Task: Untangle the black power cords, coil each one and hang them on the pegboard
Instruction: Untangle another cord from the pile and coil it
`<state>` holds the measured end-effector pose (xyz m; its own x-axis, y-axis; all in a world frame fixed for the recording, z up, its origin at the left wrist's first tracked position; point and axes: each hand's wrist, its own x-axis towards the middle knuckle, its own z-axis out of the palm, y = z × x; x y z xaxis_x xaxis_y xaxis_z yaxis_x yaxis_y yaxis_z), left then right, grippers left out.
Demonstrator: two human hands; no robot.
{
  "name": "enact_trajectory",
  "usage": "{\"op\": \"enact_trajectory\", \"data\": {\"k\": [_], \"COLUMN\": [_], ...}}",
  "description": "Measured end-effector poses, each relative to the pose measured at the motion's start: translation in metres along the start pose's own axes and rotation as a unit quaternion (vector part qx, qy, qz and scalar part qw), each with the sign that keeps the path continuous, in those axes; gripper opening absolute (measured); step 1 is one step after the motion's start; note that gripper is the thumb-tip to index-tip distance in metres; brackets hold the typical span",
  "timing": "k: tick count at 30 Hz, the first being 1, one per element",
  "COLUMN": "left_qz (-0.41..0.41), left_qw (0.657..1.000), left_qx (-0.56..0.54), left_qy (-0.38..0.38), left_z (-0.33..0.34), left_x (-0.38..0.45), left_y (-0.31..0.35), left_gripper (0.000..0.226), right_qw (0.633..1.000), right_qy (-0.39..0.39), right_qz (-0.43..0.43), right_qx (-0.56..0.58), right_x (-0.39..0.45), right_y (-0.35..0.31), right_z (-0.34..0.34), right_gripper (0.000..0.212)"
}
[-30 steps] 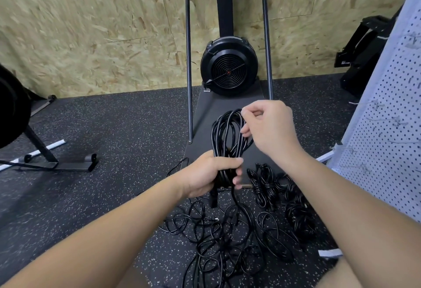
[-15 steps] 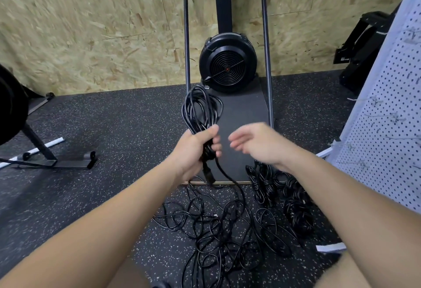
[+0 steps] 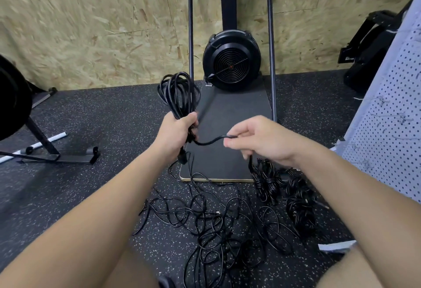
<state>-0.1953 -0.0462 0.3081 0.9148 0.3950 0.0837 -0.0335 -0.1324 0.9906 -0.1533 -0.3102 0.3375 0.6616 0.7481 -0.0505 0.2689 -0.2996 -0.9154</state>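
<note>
My left hand (image 3: 176,131) grips a coiled black power cord (image 3: 178,92) near its lower end, the loops standing up above my fist and a plug hanging below. My right hand (image 3: 257,139) pinches the loose tail of that same cord (image 3: 211,141) a short way to the right. On the speckled floor below lies a tangle of black cords (image 3: 218,226). Coiled cord bundles (image 3: 287,190) lie to its right. The white pegboard (image 3: 387,132) leans at the right edge with several wire hooks.
A black fan machine (image 3: 231,59) with a tall tube frame stands on a dark platform (image 3: 230,132) against the chipboard wall. Black equipment with a floor stand (image 3: 52,151) sits at the left, more black gear (image 3: 369,46) at the far right. A white strip (image 3: 335,247) lies near my right knee.
My left hand carried the coil up and to the left. My right hand let go of the loops, dropped lower and took hold of the cord's loose tail.
</note>
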Motion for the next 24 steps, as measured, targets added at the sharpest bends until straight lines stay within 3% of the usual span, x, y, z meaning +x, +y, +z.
{"op": "enact_trajectory", "data": {"k": [4, 8, 10, 12, 14, 17, 19, 22, 24], "left_qz": [-0.007, -0.158, -0.183, -0.171, -0.138, -0.107, -0.093, -0.084, -0.08], "left_qw": [0.992, 0.966, 0.955, 0.948, 0.944, 0.961, 0.977, 0.99, 0.993], "left_qx": [0.087, -0.034, -0.052, -0.047, -0.01, 0.01, 0.003, -0.038, -0.069], "left_qy": [-0.095, -0.203, -0.228, -0.265, -0.298, -0.253, -0.193, -0.106, -0.05], "left_z": [0.02, 0.048, 0.052, 0.051, 0.051, 0.053, 0.054, 0.052, 0.046], "left_x": [-0.018, -0.046, -0.051, -0.051, -0.051, -0.049, -0.045, -0.037, -0.029], "left_y": [0.002, 0.008, 0.007, 0.001, -0.004, -0.011, -0.011, -0.01, -0.008], "left_gripper": [0.042, 0.071, 0.082, 0.067, 0.029, 0.011, 0.007, 0.007, 0.006], "right_qw": [0.995, 0.989, 0.984, 0.978, 0.973, 0.971, 0.979, 0.984, 0.991], "right_qy": [0.03, 0.134, 0.173, 0.207, 0.223, 0.229, 0.204, 0.154, 0.114], "right_qz": [-0.055, -0.056, -0.047, -0.033, -0.027, -0.024, -0.025, 0.021, 0.049], "right_qx": [0.071, 0.019, 0.001, -0.003, -0.052, -0.07, 0.003, 0.084, 0.042], "right_x": [0.003, 0.008, 0.008, 0.01, 0.008, 0.005, 0.002, 0.0, -0.002], "right_y": [-0.005, -0.005, -0.005, -0.003, 0.0, 0.0, -0.004, -0.005, 0.0], "right_z": [0.007, 0.008, 0.007, 0.005, 0.004, 0.006, 0.01, 0.014, 0.019], "right_gripper": [0.02, 0.019, 0.015, 0.013, 0.018, 0.019, 0.015, 0.027, 0.023]}}
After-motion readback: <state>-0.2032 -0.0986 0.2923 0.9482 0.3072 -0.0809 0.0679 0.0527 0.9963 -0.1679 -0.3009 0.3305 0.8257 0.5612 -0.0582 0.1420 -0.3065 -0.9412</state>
